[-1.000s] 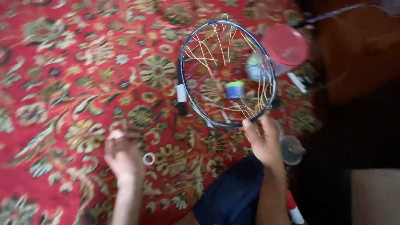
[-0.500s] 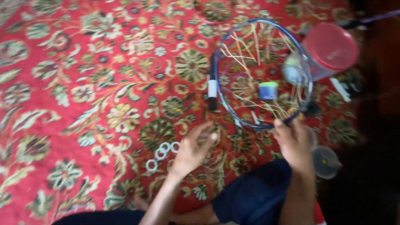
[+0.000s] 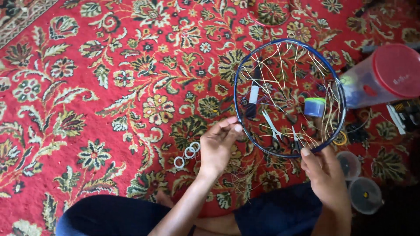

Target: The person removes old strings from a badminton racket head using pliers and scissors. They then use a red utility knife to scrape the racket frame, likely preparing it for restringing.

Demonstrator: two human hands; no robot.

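hoop held at two points over the red carpet

your right hand (image 3: 326,175) has its grip pinched on the lower right rim of the blue hoop (image 3: 238,74), thumb pressing the ring from the near side. your left hand (image 3: 217,144) meets the hoop at its lower left edge, fingers curled loosely and fingertips touching the rim; you can't tell whether that grip is truly clenched on it. the hoop sits between your two hands and reaches away from you, over the patterned red carpet (image 3: 87,65), with pale strands (image 3: 280,76) crossing inside it. through the ring you see a small blue-and-green spool (image 3: 314,106) and a black-and-white tool (image 3: 252,100) lying on the carpet. three white rings (image 3: 187,153) lie just left of your left hand. a clear container with a red lid (image 3: 385,74) lies beside the hoop's right edge, and two small round tubs (image 3: 356,177) sit right of your right hand.
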